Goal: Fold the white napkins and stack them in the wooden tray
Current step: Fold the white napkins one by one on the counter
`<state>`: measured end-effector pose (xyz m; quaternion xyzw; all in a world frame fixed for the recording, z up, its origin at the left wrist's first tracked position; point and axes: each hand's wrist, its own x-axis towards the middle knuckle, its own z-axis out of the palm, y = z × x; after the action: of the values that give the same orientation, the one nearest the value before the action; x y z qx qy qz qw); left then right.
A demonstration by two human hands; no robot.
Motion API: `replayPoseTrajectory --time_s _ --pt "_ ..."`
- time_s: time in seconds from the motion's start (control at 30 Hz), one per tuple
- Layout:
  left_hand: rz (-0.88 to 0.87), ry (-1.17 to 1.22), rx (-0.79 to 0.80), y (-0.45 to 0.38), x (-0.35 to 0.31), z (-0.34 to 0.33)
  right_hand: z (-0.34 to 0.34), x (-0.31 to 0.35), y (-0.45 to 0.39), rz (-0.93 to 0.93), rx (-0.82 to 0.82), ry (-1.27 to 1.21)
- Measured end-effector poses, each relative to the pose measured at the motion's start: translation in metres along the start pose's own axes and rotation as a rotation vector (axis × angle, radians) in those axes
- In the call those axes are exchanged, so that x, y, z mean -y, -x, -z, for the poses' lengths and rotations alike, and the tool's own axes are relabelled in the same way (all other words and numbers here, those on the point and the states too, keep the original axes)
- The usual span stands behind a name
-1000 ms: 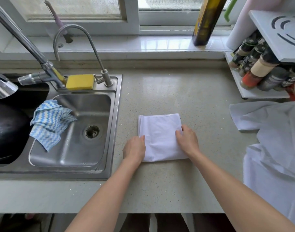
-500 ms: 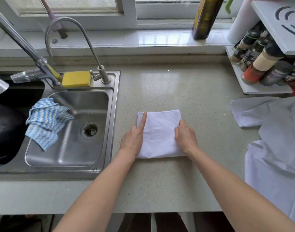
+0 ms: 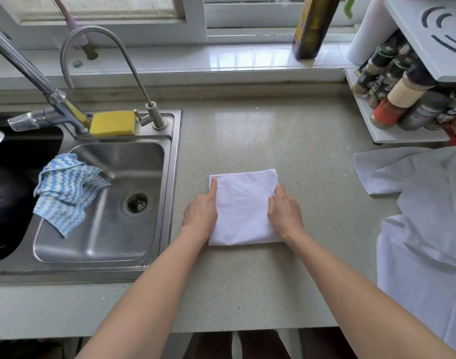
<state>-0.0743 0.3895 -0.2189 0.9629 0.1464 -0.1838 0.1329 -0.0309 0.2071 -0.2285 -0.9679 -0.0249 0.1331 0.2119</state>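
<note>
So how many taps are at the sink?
2. A tall curved steel tap stands at the steel sink's back right corner; a straight slanted steel tap sits further left, behind the yellow sponge.

Open worktop (image 3: 286, 141) behind the napkin; sink (image 3: 174, 177) hems the left, loose white cloths (image 3: 423, 203) crowd the right.

Counter: a speckled stone worktop (image 3: 247, 130) is running from the sink (image 3: 174, 177) to the right edge.
Middle: a folded napkin (image 3: 241, 203) is lying flat.
Right: a heap of white cloths (image 3: 423, 216) is spreading out.
Back right: a white spice rack (image 3: 392, 137) is standing.
</note>
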Motion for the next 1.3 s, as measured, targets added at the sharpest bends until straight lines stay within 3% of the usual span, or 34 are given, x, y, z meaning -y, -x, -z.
replayPoseTrajectory --time_s 0.47,0.67,0.73,0.8,0.93,1.13,1.2,1.3 --pt "0.062 0.039 0.005 -0.004 -0.003 0.0 0.001 0.001 0.0 -0.043 0.011 -0.026" --pt "0.129 -0.21 -0.182 -0.003 -0.012 -0.018 0.003 0.005 0.006 -0.129 -0.025 -0.068" --pt "0.091 -0.223 -0.26 -0.003 -0.009 -0.027 -0.003 0.01 0.015 -0.07 -0.108 0.153" --pt "0.044 -0.213 -0.324 -0.006 -0.004 -0.035 -0.016 0.017 0.026 0.109 -0.195 0.314" --pt "-0.013 -0.166 -0.346 -0.013 0.004 -0.045 -0.048 0.031 0.043 0.393 -0.03 0.21" --pt "0.004 -0.195 -0.28 -0.018 0.01 -0.041 -0.053 -0.012 0.045 0.292 -0.01 0.31" --pt "-0.066 -0.255 -0.313 -0.015 0.009 -0.035 -0.05 -0.02 0.047 0.251 -0.019 0.321" --pt "-0.462 -0.299 -0.296 0.007 0.012 -0.038 -0.051 -0.02 0.047 0.234 -0.007 0.32"
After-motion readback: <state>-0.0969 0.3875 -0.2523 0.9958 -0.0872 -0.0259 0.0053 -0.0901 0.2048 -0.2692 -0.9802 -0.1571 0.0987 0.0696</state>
